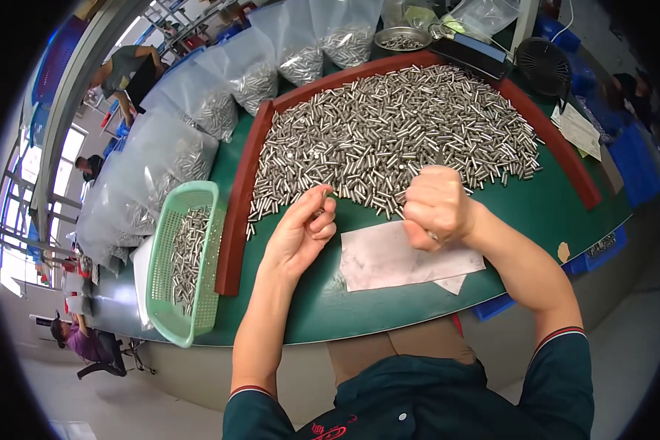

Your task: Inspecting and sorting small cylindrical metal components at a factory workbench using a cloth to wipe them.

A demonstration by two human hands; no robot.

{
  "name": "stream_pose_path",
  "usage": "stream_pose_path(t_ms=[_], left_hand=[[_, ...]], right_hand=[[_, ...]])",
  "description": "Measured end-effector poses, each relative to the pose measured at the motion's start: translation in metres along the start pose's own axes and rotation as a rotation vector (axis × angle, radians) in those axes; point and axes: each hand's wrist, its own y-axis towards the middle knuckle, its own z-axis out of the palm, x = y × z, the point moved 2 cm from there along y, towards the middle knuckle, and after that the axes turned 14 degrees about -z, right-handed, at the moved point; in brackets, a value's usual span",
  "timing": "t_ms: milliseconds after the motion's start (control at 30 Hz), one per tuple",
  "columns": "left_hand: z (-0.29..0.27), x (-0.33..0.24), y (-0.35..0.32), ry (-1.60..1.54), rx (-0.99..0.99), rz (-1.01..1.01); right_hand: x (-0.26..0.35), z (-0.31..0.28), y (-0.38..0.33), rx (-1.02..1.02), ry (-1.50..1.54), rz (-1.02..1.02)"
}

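A broad heap of short shiny metal pins [389,132] covers the far part of the green table [308,308]. My left hand [302,229] is at the heap's near edge, palm turned up, thumb and fingers curled together in a pinch. A small greyish bit shows at its fingertips, too little to name. To the right, my right hand [438,209] is closed in a fist above a whitish, smudged cloth or paper sheet [389,260]. A glint shows under its curled fingers; what it grips is hidden.
Dark red wooden rails [236,220] border the heap. At left stands a green plastic basket [211,257] partly filled with pins. Several clear bags of pins [257,81] line the far left. A metal dish [403,38], a dark box-like device [469,57] and a black fan [543,66] stand behind.
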Motion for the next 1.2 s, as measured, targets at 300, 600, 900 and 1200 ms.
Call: stream_pose_path(t_ms=[300, 600, 900, 1200], left_hand=[[-0.002, 0.003, 0.004, -0.035, 0.015, -0.03], [0.001, 0.004, 0.005, 0.005, -0.054, -0.049], [-0.003, 0.002, 0.006, 0.0, -0.053, -0.05], [-0.011, -0.019, 0.003, 0.002, -0.175, 0.095]], right_hand=[[-0.002, -0.001, -0.009, 0.002, 0.006, 0.038], [0.002, 0.005, -0.006, -0.027, 0.078, 0.047], [0.005, 0.01, -0.007, -0.097, 0.191, 0.094], [0.016, 0.02, 0.004, -0.187, 0.303, 0.12]])
